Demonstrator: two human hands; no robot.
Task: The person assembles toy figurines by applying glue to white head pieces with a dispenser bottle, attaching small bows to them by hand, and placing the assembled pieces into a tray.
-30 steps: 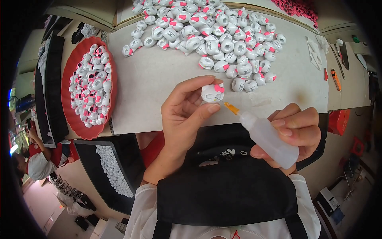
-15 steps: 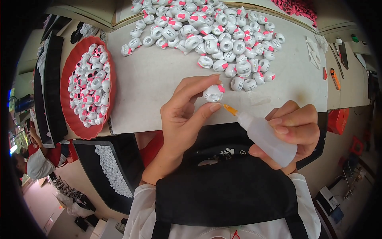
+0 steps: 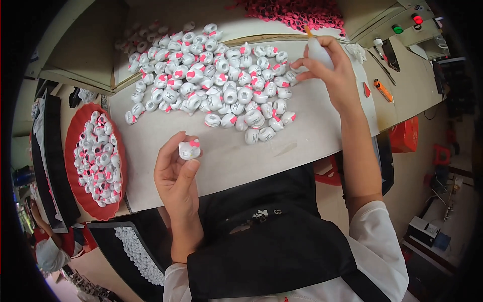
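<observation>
Since the earlier frame the right hand (image 3: 332,75) has left the body and reached out to the far right part of the table (image 3: 302,146), carrying the squeeze bottle (image 3: 318,50) with it; the left hand (image 3: 176,176) has drawn back to the near edge and no longer meets the bottle's tip.

The left hand's fingers are clamped on one small white cat-head figure (image 3: 189,149) with a pink bow, pinched between thumb and fingertips, raised just above the near edge of the table, left of centre. The right hand is closed around the white squeeze bottle, its orange nozzle pointing away toward the far edge, beside the right end of the pile of white figures (image 3: 216,85).

That pile covers the far and middle part of the table. A heap of pink bows (image 3: 297,12) lies beyond the far edge, on the raised shelf. A red tray (image 3: 73,151) filled with more white figures sits off the table's left edge. An orange tool (image 3: 383,90) lies near the right corner. A black apron (image 3: 271,236) covers the person's front below the near edge.
</observation>
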